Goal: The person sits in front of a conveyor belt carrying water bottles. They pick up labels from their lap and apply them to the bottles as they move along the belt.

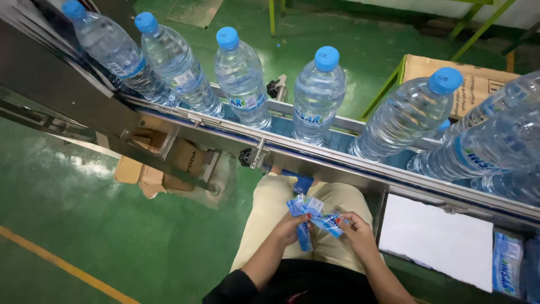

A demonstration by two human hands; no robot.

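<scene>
Over my lap, my left hand (291, 226) grips a small bunch of blue and white plastic labels (304, 217). My right hand (355, 228) pinches one label (329, 221) from that bunch between its fingertips. Both hands sit just below the metal conveyor rail (315, 160). On the conveyor stand several clear water bottles with blue caps; the nearest to my hands is the one at centre (318, 95), with another (242, 79) to its left and a tilted one (408, 115) to its right.
A white sheet (439, 239) lies on a surface at right, with a stack of blue labels (507, 263) beside it. Cardboard pieces (163, 163) lie under the conveyor on the green floor (112, 225). A cardboard box (478, 84) stands behind the line.
</scene>
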